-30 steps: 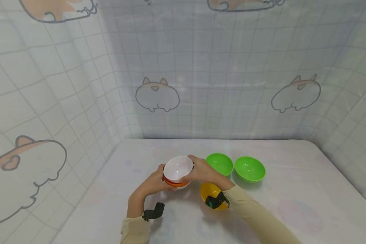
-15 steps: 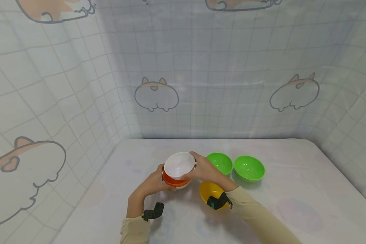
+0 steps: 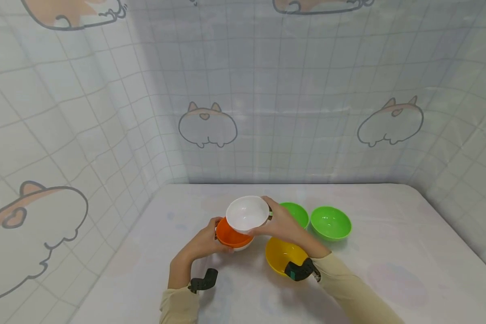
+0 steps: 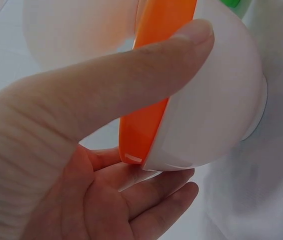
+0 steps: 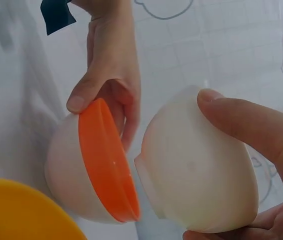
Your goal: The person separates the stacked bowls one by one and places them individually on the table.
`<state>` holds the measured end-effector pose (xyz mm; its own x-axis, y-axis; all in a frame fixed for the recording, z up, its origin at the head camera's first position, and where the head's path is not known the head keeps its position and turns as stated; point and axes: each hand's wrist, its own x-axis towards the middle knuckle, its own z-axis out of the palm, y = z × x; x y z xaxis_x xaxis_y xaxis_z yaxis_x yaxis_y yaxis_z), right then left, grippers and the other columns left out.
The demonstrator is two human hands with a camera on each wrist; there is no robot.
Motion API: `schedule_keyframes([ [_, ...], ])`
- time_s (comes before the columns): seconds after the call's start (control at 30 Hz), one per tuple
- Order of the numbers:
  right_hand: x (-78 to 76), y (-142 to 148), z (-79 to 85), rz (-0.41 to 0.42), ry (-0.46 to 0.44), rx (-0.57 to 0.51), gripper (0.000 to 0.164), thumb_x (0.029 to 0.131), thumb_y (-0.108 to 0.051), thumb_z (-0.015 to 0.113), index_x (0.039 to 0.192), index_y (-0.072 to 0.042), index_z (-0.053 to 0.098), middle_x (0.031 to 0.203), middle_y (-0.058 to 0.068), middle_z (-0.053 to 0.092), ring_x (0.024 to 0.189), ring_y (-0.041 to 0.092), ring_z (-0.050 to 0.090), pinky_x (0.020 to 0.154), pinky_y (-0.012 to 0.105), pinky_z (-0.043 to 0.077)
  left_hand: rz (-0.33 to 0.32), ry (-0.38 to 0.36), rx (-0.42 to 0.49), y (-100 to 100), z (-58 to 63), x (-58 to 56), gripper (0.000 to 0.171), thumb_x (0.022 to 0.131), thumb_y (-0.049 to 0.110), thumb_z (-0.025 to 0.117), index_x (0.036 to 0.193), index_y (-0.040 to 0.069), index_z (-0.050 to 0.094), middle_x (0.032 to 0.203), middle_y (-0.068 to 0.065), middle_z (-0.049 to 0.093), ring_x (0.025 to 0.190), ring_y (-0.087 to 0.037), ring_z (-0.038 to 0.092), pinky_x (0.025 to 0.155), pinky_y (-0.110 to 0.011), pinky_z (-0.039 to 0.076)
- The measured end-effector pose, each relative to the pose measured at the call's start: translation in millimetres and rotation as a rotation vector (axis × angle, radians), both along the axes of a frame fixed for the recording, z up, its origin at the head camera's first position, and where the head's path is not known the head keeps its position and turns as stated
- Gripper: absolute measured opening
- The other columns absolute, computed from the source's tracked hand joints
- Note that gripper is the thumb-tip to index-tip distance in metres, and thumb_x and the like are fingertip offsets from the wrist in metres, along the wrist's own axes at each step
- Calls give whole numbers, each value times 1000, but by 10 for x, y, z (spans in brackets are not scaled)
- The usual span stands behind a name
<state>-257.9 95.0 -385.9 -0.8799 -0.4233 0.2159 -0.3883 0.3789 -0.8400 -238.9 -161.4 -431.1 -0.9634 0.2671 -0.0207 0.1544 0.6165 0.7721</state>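
In the head view my left hand point(image 3: 207, 240) grips an orange bowl point(image 3: 228, 234) nested inside a white bowl point(image 4: 221, 95). The thumb lies across both walls, with fingers round the far side. Only a band of orange stands above the white rim. My right hand point(image 3: 278, 222) holds another white bowl point(image 3: 247, 214) by its side, up and to the right of the nested pair. From the right wrist, a narrow gap shows between this bowl's foot and the orange rim. The raised bowl's inside is bare.
Close by my right forearm stands a yellow bowl point(image 3: 281, 252), partly covered by the wrist camera point(image 3: 299, 270). Behind it are two green bowls, one point(image 3: 297, 215) partly hidden by my right hand and another point(image 3: 330, 223) to its right. A white-covered table point(image 3: 389, 252) meets a cloth backdrop point(image 3: 299, 112).
My right hand has lifted the upper white bowl out of the orange one and carried it up and right, baring the orange inside. My left hand has stayed put.
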Motion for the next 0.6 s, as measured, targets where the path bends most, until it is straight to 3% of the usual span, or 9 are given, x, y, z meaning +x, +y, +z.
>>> schedule_keyframes([
  [0.2,109,156,69,-14,26,-30,91,65,-30,91,139,-4,44,130,11,54,112,27,56,92,40,50,2,-3,12,-1,12,9,99,68,26,88,142,-3,30,134,-13,52,116,-29,53,98,-56,40],
  [0.43,226,395,120,-79,67,2,92,67,-35,89,140,-5,42,133,12,51,113,27,55,90,36,51,-2,-6,16,4,2,6,98,68,25,88,142,-3,31,134,-14,51,116,-30,53,96,-56,42],
  [0.6,287,570,107,-107,51,11,95,68,-34,89,143,-3,39,137,15,49,115,29,54,90,35,50,4,-10,22,13,-20,-3,100,67,27,89,143,-2,30,134,-13,51,117,-29,53,97,-56,41],
])
